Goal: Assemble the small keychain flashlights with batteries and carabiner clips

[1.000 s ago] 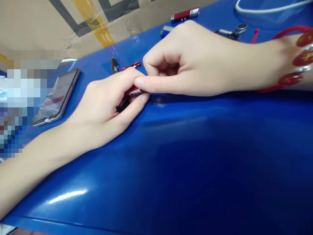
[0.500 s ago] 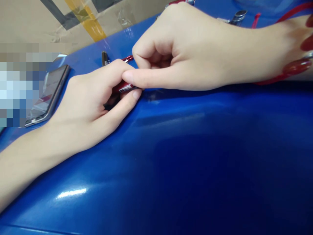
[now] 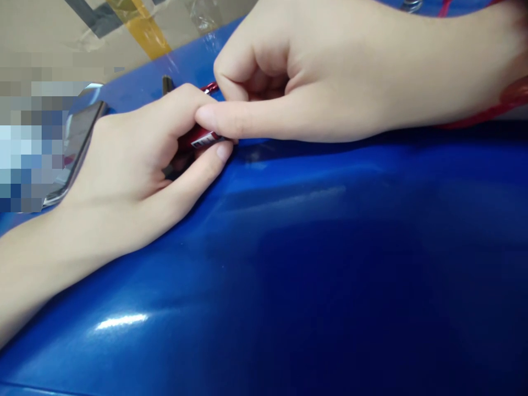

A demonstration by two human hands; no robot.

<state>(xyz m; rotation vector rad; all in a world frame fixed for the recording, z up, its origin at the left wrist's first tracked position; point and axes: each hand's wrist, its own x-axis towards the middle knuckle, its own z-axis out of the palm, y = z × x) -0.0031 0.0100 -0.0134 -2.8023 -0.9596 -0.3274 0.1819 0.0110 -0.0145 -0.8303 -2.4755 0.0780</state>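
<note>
My left hand point(image 3: 132, 143) is closed around a small dark red object point(image 3: 200, 136) with a white barcode label; fingers and thumb cover most of it, so its kind cannot be made out. Beside it, my right hand point(image 3: 305, 71) has curled fingers, and its thumb lies straight across the red object's upper edge, touching the left index finger. Whatever the right fingers grip is hidden behind them. Just beyond the hands, a thin shiny red piece point(image 3: 210, 87) shows, along with a dark upright piece point(image 3: 167, 84) partly covered by the left hand.
A glossy blue surface point(image 3: 330, 264) lies under both hands. At the left rests a phone point(image 3: 84, 132), partly behind my left hand. Taped cardboard point(image 3: 49, 27) stands at the back left. A shiny metal-rimmed item point(image 3: 411, 5) and red cord point(image 3: 444, 7) are at the top right.
Both hands and the things around them appear slightly higher and further left in the view. The hold on the red object looks the same, and the dark piece behind is more covered.
</note>
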